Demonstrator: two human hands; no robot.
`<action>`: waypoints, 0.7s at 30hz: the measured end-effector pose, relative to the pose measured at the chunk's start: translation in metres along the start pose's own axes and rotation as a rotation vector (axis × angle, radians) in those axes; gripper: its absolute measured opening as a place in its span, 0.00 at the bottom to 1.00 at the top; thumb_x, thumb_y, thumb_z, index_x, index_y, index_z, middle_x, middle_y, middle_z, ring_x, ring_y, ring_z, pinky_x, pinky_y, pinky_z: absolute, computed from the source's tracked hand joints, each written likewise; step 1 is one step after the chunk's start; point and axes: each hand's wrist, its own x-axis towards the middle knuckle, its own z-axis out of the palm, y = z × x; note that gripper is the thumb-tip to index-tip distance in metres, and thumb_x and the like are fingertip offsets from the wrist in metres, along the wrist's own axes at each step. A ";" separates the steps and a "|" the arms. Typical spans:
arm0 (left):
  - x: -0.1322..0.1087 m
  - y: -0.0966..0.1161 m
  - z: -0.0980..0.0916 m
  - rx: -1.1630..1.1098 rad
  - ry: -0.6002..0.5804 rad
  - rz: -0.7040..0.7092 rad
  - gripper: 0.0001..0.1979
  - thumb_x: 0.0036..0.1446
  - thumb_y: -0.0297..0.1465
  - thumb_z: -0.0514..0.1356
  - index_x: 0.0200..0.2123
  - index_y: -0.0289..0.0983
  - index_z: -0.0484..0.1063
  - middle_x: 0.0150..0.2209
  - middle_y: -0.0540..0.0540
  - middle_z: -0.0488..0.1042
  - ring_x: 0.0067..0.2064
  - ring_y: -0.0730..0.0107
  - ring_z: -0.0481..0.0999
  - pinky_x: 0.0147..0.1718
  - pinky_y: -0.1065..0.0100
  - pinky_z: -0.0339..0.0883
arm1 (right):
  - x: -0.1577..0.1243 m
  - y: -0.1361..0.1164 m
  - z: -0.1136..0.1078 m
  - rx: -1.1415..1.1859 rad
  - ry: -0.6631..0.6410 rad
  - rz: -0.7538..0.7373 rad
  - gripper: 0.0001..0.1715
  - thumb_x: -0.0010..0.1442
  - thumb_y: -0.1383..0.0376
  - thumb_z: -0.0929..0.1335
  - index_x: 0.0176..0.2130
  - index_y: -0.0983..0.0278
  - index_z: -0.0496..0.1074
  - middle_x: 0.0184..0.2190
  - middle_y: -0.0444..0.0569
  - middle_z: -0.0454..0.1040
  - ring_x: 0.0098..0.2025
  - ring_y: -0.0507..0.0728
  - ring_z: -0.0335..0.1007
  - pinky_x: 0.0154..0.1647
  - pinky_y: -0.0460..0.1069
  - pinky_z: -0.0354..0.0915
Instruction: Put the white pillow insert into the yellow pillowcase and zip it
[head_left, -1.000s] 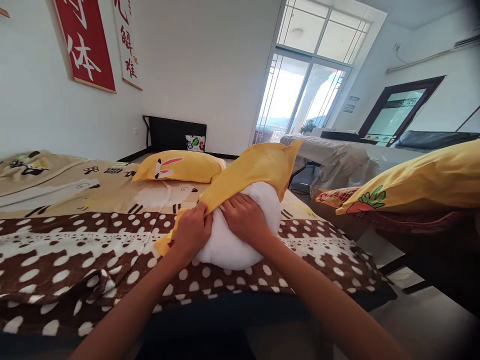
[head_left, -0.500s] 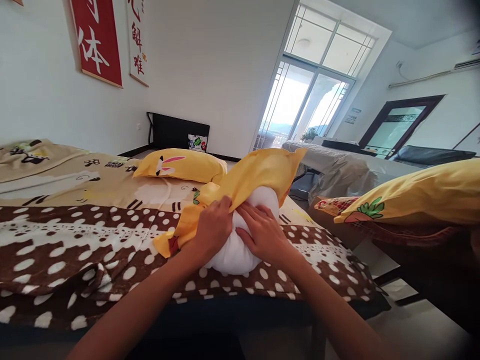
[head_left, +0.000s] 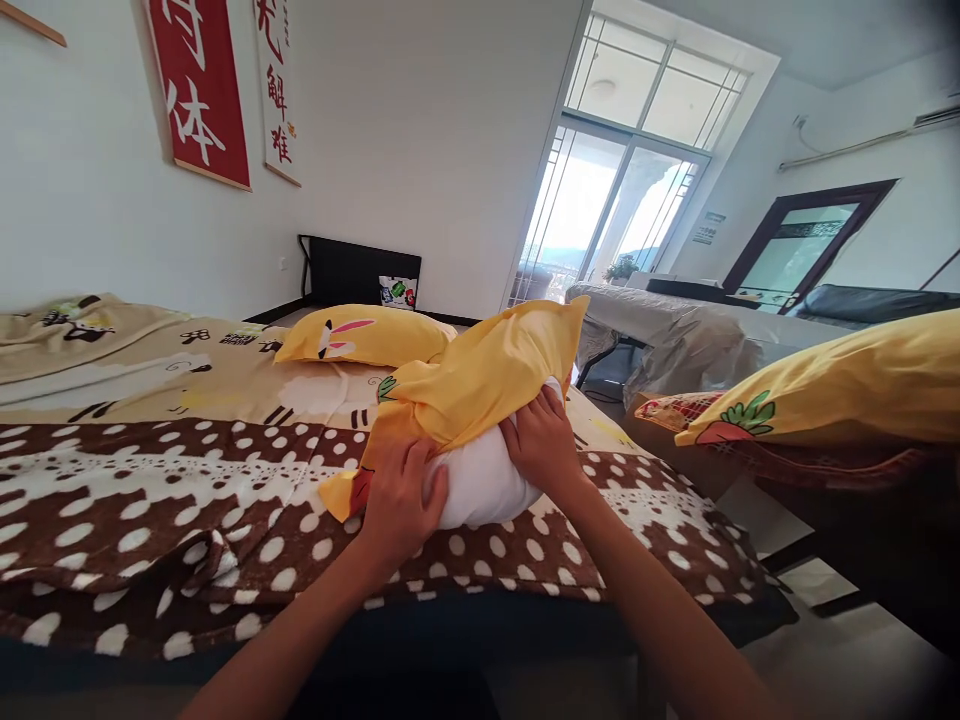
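Note:
A white pillow (head_left: 491, 480) lies on the bed in front of me, its far part covered by a yellow pillowcase (head_left: 495, 375) with a carrot print. My left hand (head_left: 401, 495) grips the near left part of the pillowcase, its fingers bent over the cloth and the thumb beside the white filling. On the right side, my right hand (head_left: 544, 440) holds the white pillow close to the pillowcase's edge, with the fingertips partly hidden between pillow and cloth. White filling bulges out toward me between both hands.
A second yellow pillow (head_left: 364, 335) with a rabbit print lies behind on the bed. The brown dotted blanket (head_left: 285, 550) covers the bed's near side. Another yellow pillow (head_left: 847, 385) rests at the right, beyond a gap. Plastic-wrapped furniture (head_left: 675, 340) stands behind.
My left hand has moved left and down along the pillowcase. My right hand has shifted slightly right and up. The pillowcase now covers more of the white pillow.

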 end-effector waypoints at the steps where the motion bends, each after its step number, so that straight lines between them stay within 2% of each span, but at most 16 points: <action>1: -0.007 0.000 0.000 -0.053 -0.022 -0.043 0.11 0.59 0.29 0.54 0.46 0.36 0.62 0.41 0.41 0.68 0.44 0.61 0.68 0.43 0.62 0.65 | -0.003 0.002 0.000 -0.001 0.028 -0.011 0.19 0.65 0.61 0.59 0.42 0.70 0.72 0.42 0.58 0.75 0.50 0.62 0.66 0.60 0.58 0.54; 4: -0.014 -0.002 0.005 -0.167 -0.094 -0.178 0.10 0.60 0.29 0.53 0.46 0.37 0.62 0.42 0.42 0.68 0.45 0.62 0.69 0.44 0.61 0.66 | -0.007 0.001 0.001 0.014 0.144 -0.032 0.17 0.64 0.62 0.59 0.42 0.70 0.71 0.40 0.57 0.75 0.49 0.62 0.67 0.59 0.59 0.57; 7: -0.004 -0.007 0.016 -0.229 -0.177 -0.341 0.04 0.57 0.27 0.54 0.37 0.38 0.63 0.36 0.44 0.70 0.39 0.62 0.71 0.37 0.61 0.67 | -0.015 -0.006 0.001 0.031 0.232 -0.026 0.15 0.63 0.63 0.60 0.43 0.69 0.70 0.41 0.58 0.75 0.50 0.62 0.67 0.58 0.60 0.60; 10: 0.006 -0.009 0.028 -0.204 -0.197 -0.358 0.06 0.52 0.23 0.54 0.34 0.37 0.62 0.33 0.44 0.71 0.37 0.60 0.72 0.35 0.62 0.67 | -0.032 -0.012 -0.005 0.057 0.243 -0.004 0.15 0.62 0.64 0.61 0.45 0.70 0.69 0.43 0.61 0.74 0.51 0.64 0.67 0.56 0.62 0.61; 13: 0.006 -0.003 0.040 -0.101 -0.045 -0.190 0.10 0.48 0.20 0.51 0.35 0.36 0.62 0.32 0.42 0.71 0.37 0.59 0.71 0.34 0.62 0.66 | -0.060 -0.016 -0.019 0.059 0.239 0.005 0.19 0.61 0.65 0.62 0.49 0.72 0.67 0.45 0.64 0.72 0.53 0.66 0.65 0.55 0.64 0.61; 17: 0.009 0.011 0.049 -0.127 0.213 0.019 0.11 0.44 0.17 0.49 0.28 0.39 0.57 0.26 0.47 0.64 0.30 0.66 0.65 0.28 0.67 0.61 | -0.105 -0.025 -0.043 -0.012 0.321 -0.040 0.27 0.58 0.69 0.65 0.56 0.74 0.62 0.44 0.64 0.73 0.52 0.67 0.66 0.51 0.62 0.62; 19: 0.018 0.020 0.049 -0.197 0.318 0.083 0.13 0.43 0.15 0.49 0.25 0.40 0.53 0.23 0.50 0.59 0.27 0.69 0.60 0.26 0.69 0.56 | -0.122 -0.035 -0.049 -0.004 0.342 -0.118 0.25 0.57 0.71 0.65 0.55 0.70 0.64 0.42 0.60 0.74 0.51 0.65 0.67 0.49 0.58 0.61; 21: 0.031 0.032 0.046 -0.275 0.398 0.159 0.13 0.42 0.15 0.49 0.24 0.39 0.52 0.22 0.51 0.57 0.26 0.71 0.58 0.25 0.69 0.53 | -0.126 -0.046 -0.048 0.003 0.324 -0.172 0.20 0.57 0.70 0.65 0.51 0.65 0.68 0.40 0.55 0.76 0.49 0.63 0.67 0.48 0.57 0.60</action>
